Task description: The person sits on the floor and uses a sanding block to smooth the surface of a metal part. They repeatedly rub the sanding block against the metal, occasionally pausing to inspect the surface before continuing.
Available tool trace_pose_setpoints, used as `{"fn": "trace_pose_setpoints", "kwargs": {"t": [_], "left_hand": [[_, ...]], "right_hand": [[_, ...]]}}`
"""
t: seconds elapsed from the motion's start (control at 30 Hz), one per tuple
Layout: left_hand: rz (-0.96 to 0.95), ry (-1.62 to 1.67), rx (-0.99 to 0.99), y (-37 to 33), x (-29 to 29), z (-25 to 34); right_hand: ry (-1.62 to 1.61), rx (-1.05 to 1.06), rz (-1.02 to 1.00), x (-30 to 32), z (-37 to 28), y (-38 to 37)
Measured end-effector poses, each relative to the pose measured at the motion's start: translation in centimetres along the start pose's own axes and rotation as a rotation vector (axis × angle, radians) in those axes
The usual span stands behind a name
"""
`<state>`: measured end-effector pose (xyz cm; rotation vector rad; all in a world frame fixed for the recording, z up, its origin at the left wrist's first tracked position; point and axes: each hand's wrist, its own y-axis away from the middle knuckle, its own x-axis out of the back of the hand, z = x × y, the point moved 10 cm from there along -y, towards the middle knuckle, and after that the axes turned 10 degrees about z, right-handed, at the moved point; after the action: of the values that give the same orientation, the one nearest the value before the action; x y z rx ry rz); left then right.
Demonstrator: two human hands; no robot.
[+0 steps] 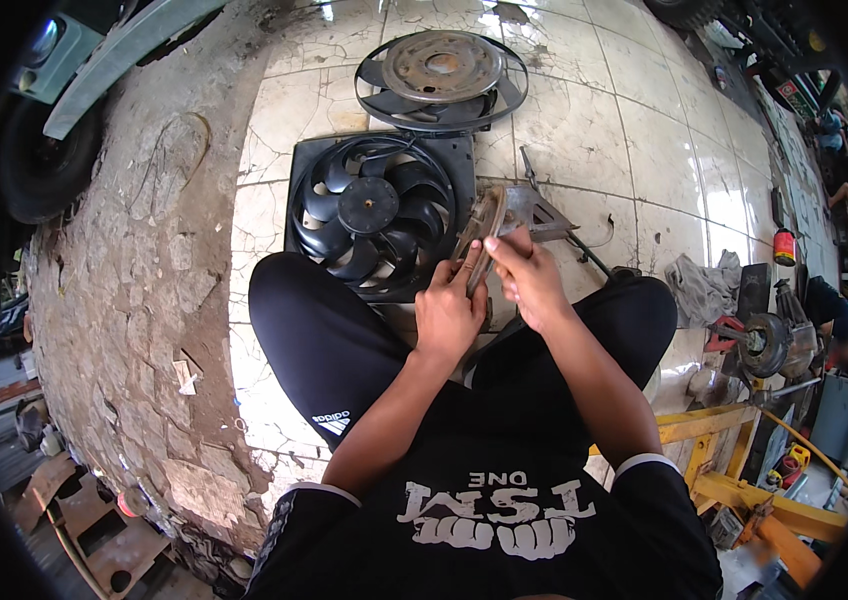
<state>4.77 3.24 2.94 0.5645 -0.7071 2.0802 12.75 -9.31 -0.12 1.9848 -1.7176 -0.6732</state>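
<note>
Between my knees, both hands hold a curved, rusty brown metal part that looks like a brake shoe (490, 213), tilted upward and away from me. My left hand (449, 315) grips its lower left side with the fingers bent around it. On the right edge, my right hand (532, 283) pinches the part between thumb and fingers. Just left of the hands lies a black radiator fan (369, 205) in a square shroud. A flat grey metal bracket (546, 216) with a triangular cut-out rests on the tiles beyond my right hand.
A rusty round plate (444, 65) lies on a second black fan ring (376, 105) farther off. A thin rod (528, 165) lies near the bracket. At right are a grey rag (704, 288), a red-and-yellow can (784, 247) and a yellow metal frame (719, 425).
</note>
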Motion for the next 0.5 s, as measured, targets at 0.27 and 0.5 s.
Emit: {"fn": "trace_pose_setpoints", "kwargs": {"t": [0.27,0.5], "left_hand": [[-0.009,0.000,0.023,0.0,0.4,0.1],[-0.015,-0.004,-0.029,-0.8,-0.1,0.6]], "right_hand": [[0.007,0.085,-0.007,-0.3,-0.3,-0.3],[-0.145,0.074,0.067,0.5,-1.0,-2.1]]}}
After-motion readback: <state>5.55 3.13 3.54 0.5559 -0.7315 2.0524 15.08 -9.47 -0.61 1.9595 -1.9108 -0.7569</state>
